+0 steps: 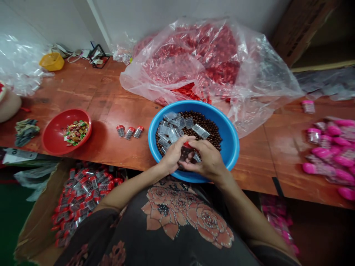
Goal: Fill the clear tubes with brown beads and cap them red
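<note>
Above the blue basin (235, 146), my left hand (173, 154) and my right hand (209, 158) are closed around one small clear jar with a red lid (186, 150). Fingers of both hands touch the lid end, and dark contents show through the jar's side. Inside the basin lie many brown balls (212, 130) with several clear empty containers (172, 129) on top of them, mostly at the left. Left of the basin, three small red-lidded jars (130, 132) with dark contents rest on the wooden table (119, 155).
A large clear bag (260, 74) of red pieces lies behind the basin. Further left is a red bowl (51, 135) with wrapped candies (78, 131). Below the table edge, a cardboard box (39, 214) holds many red-lidded jars (85, 195). Pink-lidded jars (332, 147) pile up at right.
</note>
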Motion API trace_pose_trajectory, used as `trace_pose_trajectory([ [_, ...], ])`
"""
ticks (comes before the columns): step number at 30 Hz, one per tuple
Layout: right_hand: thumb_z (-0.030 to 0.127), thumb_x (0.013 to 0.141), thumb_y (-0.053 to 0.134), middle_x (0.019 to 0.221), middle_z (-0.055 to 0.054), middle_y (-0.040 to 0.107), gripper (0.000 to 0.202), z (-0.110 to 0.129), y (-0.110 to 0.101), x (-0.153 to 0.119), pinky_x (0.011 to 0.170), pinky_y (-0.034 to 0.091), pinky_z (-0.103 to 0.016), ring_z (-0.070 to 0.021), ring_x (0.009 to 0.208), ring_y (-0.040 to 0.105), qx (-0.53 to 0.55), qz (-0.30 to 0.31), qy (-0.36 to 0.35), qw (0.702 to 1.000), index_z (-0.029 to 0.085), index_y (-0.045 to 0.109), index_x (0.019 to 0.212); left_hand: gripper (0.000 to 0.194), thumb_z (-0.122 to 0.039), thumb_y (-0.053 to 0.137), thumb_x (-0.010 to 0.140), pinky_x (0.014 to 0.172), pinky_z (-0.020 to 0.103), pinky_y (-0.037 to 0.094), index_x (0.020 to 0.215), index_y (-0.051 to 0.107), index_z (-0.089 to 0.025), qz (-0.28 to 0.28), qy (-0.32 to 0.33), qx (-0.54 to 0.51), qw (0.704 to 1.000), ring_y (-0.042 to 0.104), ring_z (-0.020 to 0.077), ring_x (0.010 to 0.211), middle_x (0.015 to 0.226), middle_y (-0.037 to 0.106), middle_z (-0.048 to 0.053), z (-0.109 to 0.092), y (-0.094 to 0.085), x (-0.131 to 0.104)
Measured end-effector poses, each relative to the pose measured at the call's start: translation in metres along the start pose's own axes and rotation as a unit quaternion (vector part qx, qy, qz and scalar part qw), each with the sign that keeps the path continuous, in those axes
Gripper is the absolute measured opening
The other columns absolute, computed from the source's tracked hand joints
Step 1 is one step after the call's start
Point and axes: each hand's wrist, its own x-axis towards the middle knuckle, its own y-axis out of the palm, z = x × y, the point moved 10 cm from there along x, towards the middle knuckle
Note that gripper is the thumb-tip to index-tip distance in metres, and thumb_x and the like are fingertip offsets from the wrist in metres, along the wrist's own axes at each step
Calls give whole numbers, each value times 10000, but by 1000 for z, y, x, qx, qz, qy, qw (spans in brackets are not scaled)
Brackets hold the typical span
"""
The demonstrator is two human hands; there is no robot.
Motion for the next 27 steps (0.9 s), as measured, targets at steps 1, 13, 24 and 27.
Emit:
trace_pose_trajectory([
  [1,382,726,795,1048,-80,699,656,0,1,0,782,573,-429,-257,929,663,3,7,1,1000,265,500,1301,467,-528,451,925,452,204,361,1184,636,-186,-6,5,0,1000,459,100,449,536,525,-21,1,0,0],
  [13,399,833,722,872,5,725,215,-81,-11,-17,689,569,-275,-127,741,663,314,-50,349,882,264,721,1001,606,-555,329,978,492,227,459,1435,430,-170,52,-28,-39,997,489,113,484,606,570,-15,-11,6,-5],
  [24,362,952,540,1189,-55,699,443,-34,-8,13,999,522,-423,-215,1108,649,185,45,186,964,316,552,1392,876,-825,149,866,431,232,445,1125,625,-137,111,-109,-46,987,433,93,424,579,533,10,6,21,-2],
  [27,329,979,465,1167,-79,699,378,-56,-18,9,944,524,-414,-228,1055,652,42,47,194,979,268,599,1328,843,-805,179,883,414,228,438,1159,605,-132,118,-79,-35,989,416,92,406,559,529,0,-3,20,-1],
])
